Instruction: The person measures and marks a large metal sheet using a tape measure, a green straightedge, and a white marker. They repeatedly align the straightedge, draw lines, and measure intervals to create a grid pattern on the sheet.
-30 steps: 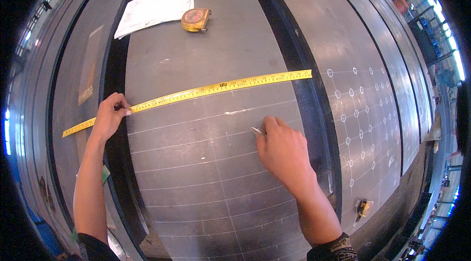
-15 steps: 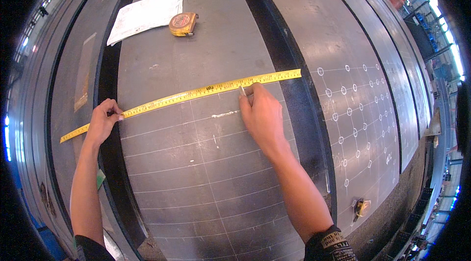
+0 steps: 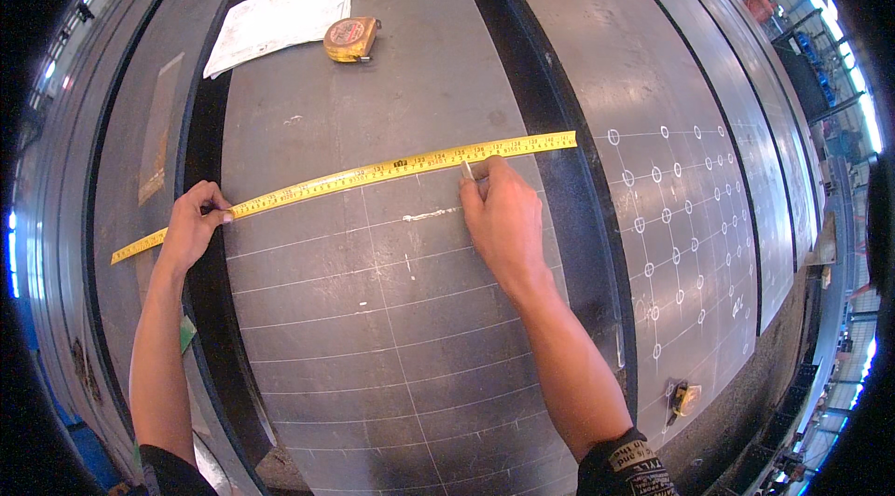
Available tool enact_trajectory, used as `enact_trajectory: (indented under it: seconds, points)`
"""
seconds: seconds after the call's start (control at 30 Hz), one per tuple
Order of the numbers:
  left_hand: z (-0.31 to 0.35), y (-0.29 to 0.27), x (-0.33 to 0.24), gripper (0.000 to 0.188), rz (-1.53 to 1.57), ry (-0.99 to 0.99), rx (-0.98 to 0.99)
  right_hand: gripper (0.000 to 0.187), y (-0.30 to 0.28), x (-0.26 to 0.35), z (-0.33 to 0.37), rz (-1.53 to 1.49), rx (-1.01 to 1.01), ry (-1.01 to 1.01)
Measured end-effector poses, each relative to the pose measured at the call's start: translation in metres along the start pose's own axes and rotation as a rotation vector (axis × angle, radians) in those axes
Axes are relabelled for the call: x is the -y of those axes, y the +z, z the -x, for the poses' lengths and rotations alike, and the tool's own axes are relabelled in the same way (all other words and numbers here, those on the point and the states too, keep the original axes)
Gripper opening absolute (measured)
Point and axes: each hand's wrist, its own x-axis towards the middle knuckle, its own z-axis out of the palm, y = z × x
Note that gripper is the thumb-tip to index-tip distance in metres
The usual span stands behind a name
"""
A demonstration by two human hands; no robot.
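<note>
A yellow measuring tape strip lies slantwise across a grey steel beam, its ends reaching past both of the beam's long edges. At the beam's left edge, my left hand pinches the strip between thumb and fingers. My right hand is closed on a thin white chalk stick, whose tip is at the strip's lower edge, right of the beam's middle. Thin white lines run across the steel below the strip, crossed by one lengthwise line. A thicker white smear lies left of my right hand.
Farther up the beam are a white paper sheet and a worn yellow tape measure case. Dark gaps separate the neighbouring beams. The right-hand beam bears rows of white circles, with a small yellow-and-black tool near its close end.
The chalk and my right hand have shifted slightly right along the strip's lower edge. My left hand keeps its pinch on the strip. The whole view has moved a little.
</note>
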Motion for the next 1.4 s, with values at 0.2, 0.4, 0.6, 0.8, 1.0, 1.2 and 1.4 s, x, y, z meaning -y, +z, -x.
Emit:
enact_trajectory:
  seconds: [0.2,0.4,0.6,0.8,1.0,1.2,1.4]
  points:
    - [0.001,-0.001,-0.001,0.019,-0.025,0.007,-0.003,0.017,0.002,0.0,-0.001,-0.014,0.008,-0.001]
    - [-0.003,0.002,-0.003,0.018,0.01,0.035,-0.009,0.016,0.011,-0.004,-0.004,0.066,-0.176,-0.158]
    - [0.006,-0.006,0.014,0.018,-0.021,0.026,-0.015,0.019,-0.056,0.051,0.009,0.356,0.292,-0.01]
    - [-0.002,0.0,0.004,0.017,0.018,-0.012,-0.002,0.021,-0.073,0.012,0.036,0.389,0.224,0.039]
    - [-0.001,0.001,-0.006,0.019,-0.06,0.02,-0.012,0.023,-0.045,-0.036,0.008,0.192,0.009,-0.007]
    - [-0.002,-0.001,-0.006,0.02,-0.072,0.004,0.002,0.02,-0.029,-0.041,-0.01,0.083,-0.051,-0.021]
    - [-0.001,0.0,0.004,0.019,-0.068,0.017,-0.013,0.018,-0.03,-0.035,-0.015,0.082,-0.035,-0.006]
